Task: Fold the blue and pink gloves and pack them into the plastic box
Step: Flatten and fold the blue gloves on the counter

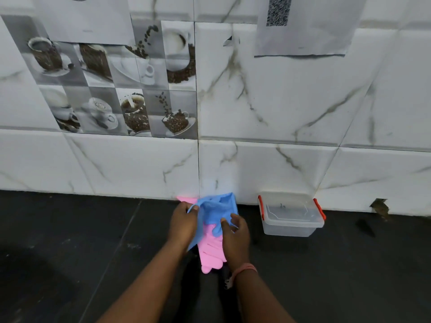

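Observation:
A blue glove [215,209] lies bunched on top of a pink glove [210,250] on the dark counter, close to the wall. My left hand [183,223] pinches the blue glove's left edge. My right hand [235,234] pinches the blue glove's finger end. The pink glove's fingers stick out toward me between my wrists, and its cuff shows at the wall to the left. A clear plastic box [291,216] with red clips stands to the right of my right hand, with its transparent lid on.
The black counter [70,241] runs left and right along a white marble-tiled wall [279,113]. A paper sheet with a printed code [303,26] hangs on the wall above the box. A small chipped hole [380,206] sits at the wall's base, far right.

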